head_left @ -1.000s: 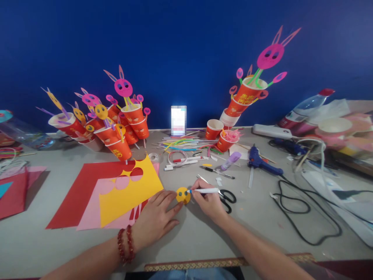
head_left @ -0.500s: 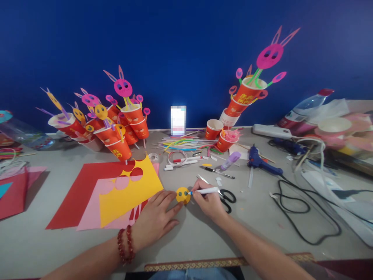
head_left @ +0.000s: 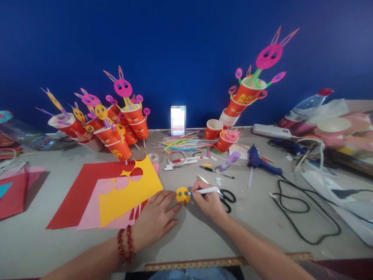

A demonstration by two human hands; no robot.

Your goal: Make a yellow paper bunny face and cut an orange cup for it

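Two dark eyes (head_left: pixel 180 194) marked the round yellow paper disc (head_left: pixel 183 197), which lay flat on the grey desk (head_left: pixel 201 241), near centre. The right grip (head_left: pixel 208 200) pinched a white marker (head_left: pixel 207 190), its blue end beside the right-hand eye; the left grip (head_left: pixel 157 217) lay spread, touching the disc's left side. Red cups (head_left: pixel 119 149) stood far left and far right before a blue wall (head_left: pixel 186 50). Fingers (head_left: pixel 174 210) hid part of the disc's edge, the lit screen (head_left: pixel 178 119) was pixelated, and both forearms (head_left: pixel 99 249) were cut off
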